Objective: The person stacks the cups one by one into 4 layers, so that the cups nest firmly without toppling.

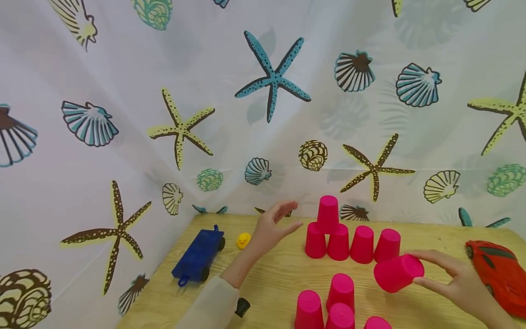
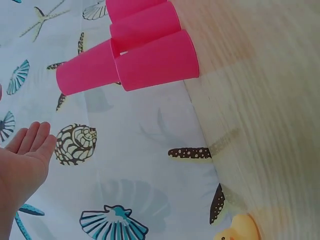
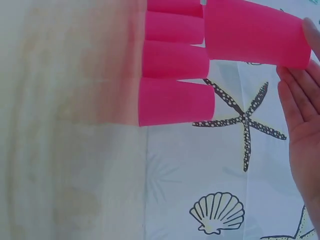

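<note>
My right hand (image 1: 464, 281) grips a pink cup (image 1: 392, 274) near its base between thumb and fingers. That cup tilts, its base toward the hand, in front of the right end of a row of upside-down pink cups (image 1: 362, 246). On the left pair of the row rests one more upside-down cup (image 1: 328, 214), bridging them. My left hand (image 1: 271, 228) is raised just left of this stack, fingers extended and thumb apart, holding nothing. In the left wrist view the left hand (image 2: 27, 162) shows apart from the cups.
Nearer me stand several more upside-down pink cups (image 1: 342, 290). A red toy car (image 1: 503, 274) is at the right edge. On the left are a blue toy wagon (image 1: 199, 258), a yellow rubber duck (image 1: 243, 240) and a small black object (image 1: 242, 307). A patterned curtain (image 1: 222, 183) backs the wooden table.
</note>
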### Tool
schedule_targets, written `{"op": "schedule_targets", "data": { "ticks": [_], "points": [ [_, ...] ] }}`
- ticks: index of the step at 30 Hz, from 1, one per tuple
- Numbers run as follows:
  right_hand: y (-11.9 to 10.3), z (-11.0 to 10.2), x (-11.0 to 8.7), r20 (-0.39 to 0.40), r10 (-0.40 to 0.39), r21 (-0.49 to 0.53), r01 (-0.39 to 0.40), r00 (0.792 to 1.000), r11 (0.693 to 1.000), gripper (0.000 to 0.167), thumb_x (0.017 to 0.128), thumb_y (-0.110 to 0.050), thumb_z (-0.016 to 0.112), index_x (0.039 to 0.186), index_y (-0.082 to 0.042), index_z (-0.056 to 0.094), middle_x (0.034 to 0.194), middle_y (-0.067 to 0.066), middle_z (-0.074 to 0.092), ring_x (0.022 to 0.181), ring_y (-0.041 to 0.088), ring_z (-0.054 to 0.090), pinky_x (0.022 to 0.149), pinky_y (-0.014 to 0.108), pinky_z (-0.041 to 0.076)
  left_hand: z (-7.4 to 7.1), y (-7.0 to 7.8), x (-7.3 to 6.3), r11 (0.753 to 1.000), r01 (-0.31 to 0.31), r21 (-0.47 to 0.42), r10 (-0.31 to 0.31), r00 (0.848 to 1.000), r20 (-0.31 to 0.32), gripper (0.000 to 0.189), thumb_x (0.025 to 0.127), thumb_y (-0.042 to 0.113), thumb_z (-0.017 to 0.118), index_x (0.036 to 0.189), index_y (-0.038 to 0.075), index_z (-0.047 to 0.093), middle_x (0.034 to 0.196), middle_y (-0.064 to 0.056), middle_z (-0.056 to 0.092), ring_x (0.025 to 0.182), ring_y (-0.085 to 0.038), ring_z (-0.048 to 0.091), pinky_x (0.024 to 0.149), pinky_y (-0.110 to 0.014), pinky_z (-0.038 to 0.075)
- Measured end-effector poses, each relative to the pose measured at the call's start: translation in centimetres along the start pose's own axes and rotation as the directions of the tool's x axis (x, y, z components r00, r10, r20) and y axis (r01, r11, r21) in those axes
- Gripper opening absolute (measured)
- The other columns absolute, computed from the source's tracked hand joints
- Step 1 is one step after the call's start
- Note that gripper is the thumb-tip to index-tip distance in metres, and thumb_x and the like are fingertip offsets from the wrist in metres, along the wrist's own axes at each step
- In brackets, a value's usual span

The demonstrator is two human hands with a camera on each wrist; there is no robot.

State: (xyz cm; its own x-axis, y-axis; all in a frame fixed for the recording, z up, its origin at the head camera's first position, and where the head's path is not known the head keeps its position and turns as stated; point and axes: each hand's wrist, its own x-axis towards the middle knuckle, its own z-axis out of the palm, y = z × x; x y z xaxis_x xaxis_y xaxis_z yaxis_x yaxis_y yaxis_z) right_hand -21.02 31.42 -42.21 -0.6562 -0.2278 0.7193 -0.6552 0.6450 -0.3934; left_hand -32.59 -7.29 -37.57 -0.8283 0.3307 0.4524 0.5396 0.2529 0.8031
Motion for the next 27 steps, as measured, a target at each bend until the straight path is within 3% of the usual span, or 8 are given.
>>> {"op": "schedule_targets", "data": {
  "ticks": [5, 9, 14, 20, 27],
  "points": [
    [0.1, -0.6, 1.0, -0.098, -0.001, -0.016, 0.0, 0.995, 1.0, 0.065, 0.057, 0.014, 0.084, 0.118, 0.0, 0.067, 0.122, -0.036, 0.055, 0.111, -0.022, 0.051, 0.088, -0.004, 0.04, -0.4, 1.0, -3.1, 1.0, -0.025, -0.013, 0.026, 0.996, 0.082, 0.054, 0.086, 0.015, 0.075, 0.135, 0.006, 0.054, 0.134, -0.009, 0.062, 0.13, -0.023, 0.056, 0.111, -0.039, 0.043],
    [0.4, -0.6, 2.2, -0.157, -0.026, 0.003, 0.027, 0.987, 1.0, 0.068, 0.055, 0.022, 0.08, 0.119, 0.006, 0.065, 0.124, -0.034, 0.055, 0.113, -0.019, 0.053, 0.091, -0.003, 0.04, -0.4, 1.5, -5.5, 1.0, -0.01, -0.001, 0.01, 0.984, 0.179, 0.054, 0.085, 0.016, 0.076, 0.135, 0.01, 0.054, 0.134, -0.006, 0.063, 0.129, -0.021, 0.057, 0.11, -0.034, 0.045],
    [1.1, -0.4, 3.9, -0.172, -0.032, 0.041, 0.039, 0.985, 0.998, 0.068, 0.059, 0.025, 0.077, 0.123, 0.006, 0.062, 0.126, -0.031, 0.056, 0.117, -0.016, 0.053, 0.092, -0.002, 0.04, -0.1, 1.7, -7.7, 0.999, 0.034, 0.029, -0.041, 0.948, 0.316, 0.052, 0.087, 0.023, 0.075, 0.134, 0.015, 0.056, 0.133, -0.002, 0.063, 0.127, -0.017, 0.058, 0.108, -0.024, 0.045],
    [2.1, -0.2, 5.9, -0.172, -0.008, 0.026, 0.013, 0.985, 1.0, 0.063, 0.066, 0.019, 0.077, 0.125, 0.002, 0.063, 0.125, -0.036, 0.054, 0.116, -0.021, 0.05, 0.092, -0.004, 0.038, 0.2, 1.9, -9.0, 0.994, 0.08, 0.08, -0.107, 0.892, 0.438, 0.052, 0.086, 0.028, 0.076, 0.133, 0.014, 0.057, 0.131, 0.0, 0.065, 0.125, -0.01, 0.058, 0.105, -0.017, 0.045],
    [3.3, 0.3, 7.0, -0.136, 0.001, -0.025, -0.005, 0.991, 1.0, 0.058, 0.072, 0.007, 0.08, 0.127, -0.005, 0.063, 0.123, -0.042, 0.05, 0.115, -0.027, 0.046, 0.09, -0.006, 0.034, 0.4, 1.9, -9.8, 0.994, 0.027, 0.105, -0.078, 0.851, 0.52, 0.048, 0.086, 0.027, 0.075, 0.13, 0.014, 0.059, 0.126, -0.002, 0.067, 0.12, -0.01, 0.062, 0.103, -0.021, 0.049]
  ]
}}
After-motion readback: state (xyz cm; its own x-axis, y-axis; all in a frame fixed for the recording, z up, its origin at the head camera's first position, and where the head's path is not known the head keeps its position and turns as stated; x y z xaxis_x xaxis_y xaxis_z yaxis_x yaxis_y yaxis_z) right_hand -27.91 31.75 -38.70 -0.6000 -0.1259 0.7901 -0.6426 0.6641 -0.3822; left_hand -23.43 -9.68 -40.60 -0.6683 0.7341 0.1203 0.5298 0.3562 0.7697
